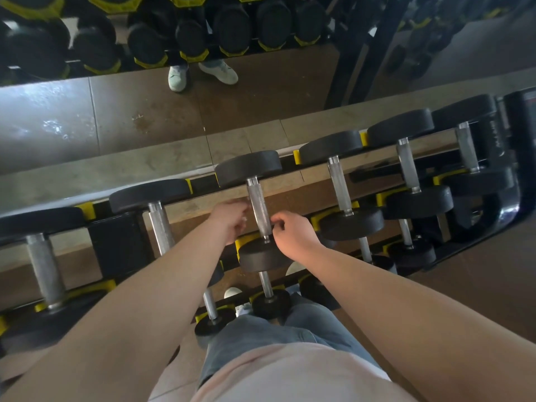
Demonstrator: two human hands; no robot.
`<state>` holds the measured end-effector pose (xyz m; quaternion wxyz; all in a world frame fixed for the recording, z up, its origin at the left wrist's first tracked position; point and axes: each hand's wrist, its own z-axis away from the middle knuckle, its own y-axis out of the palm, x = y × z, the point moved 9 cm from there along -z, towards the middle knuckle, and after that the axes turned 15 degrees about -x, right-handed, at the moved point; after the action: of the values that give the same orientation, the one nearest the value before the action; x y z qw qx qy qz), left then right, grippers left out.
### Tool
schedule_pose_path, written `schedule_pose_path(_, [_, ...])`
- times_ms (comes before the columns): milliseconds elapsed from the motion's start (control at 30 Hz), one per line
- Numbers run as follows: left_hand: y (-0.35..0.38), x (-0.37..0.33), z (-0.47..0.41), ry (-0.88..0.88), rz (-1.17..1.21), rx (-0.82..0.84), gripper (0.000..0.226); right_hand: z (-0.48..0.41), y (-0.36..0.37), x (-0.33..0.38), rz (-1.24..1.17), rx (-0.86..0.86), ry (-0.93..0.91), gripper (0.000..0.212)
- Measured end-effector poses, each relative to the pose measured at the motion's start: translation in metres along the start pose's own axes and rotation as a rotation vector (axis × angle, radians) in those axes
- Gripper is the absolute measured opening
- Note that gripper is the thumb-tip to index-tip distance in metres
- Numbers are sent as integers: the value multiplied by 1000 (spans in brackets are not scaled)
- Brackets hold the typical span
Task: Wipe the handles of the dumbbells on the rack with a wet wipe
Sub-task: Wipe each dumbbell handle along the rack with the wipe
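Both grips met at the knurled handle (259, 207) of the middle dumbbell (249, 166) on the rack's (203, 184) top tier.
The left grip (232, 220) curled against the handle's left side, a pale scrap (245, 218), possibly the wet wipe, at its fingertips. The right grip (291, 232) had its curled fingertips pressed together, touching the lower handle.

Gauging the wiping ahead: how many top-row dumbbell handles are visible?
6: far-left handle, second handle, middle handle between left hand and right hand, then fourth handle, fifth handle, sixth handle rightward. More may hide off-frame left.
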<state>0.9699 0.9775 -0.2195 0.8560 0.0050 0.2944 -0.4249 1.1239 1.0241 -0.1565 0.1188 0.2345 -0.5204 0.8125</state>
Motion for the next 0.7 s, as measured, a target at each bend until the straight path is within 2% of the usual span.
schedule_pose_path(67, [-1,-1,1,43,-58,-9,11,0,0,0,2,0,0,32])
schedule_pose_path(200, [-2,22,16,190,-628,68,9,0,-1,0,-3,-13,19,32])
schedule_pose_path(233, [-2,24,16,212,-702,71,9,0,-1,0,0,-14,19,32])
schedule_pose_path(300, [-1,19,14,186,-664,58,10,-1,0,0,-2,-8,17,32])
schedule_pose_path(367, [-3,9,6,77,-397,21,9,0,0,0,-7,8,12,33])
schedule_pose_path(433, [-5,-2,1,47,-190,-12,12,-1,-1,0,-10,7,6,33])
schedule_pose_path(467, [-6,-6,2,83,-200,-19,12,-1,-1,0,-12,4,5,33])
schedule_pose_path(533, [-6,-6,7,177,-372,-13,7,0,0,-1,-22,-4,12,33])
schedule_pose_path(633, [-4,14,15,220,-648,68,18,0,2,-3,-23,-13,25,32])
schedule_pose_path(700, [-7,21,17,212,-640,65,23,-1,3,-3,-20,-11,22,32])
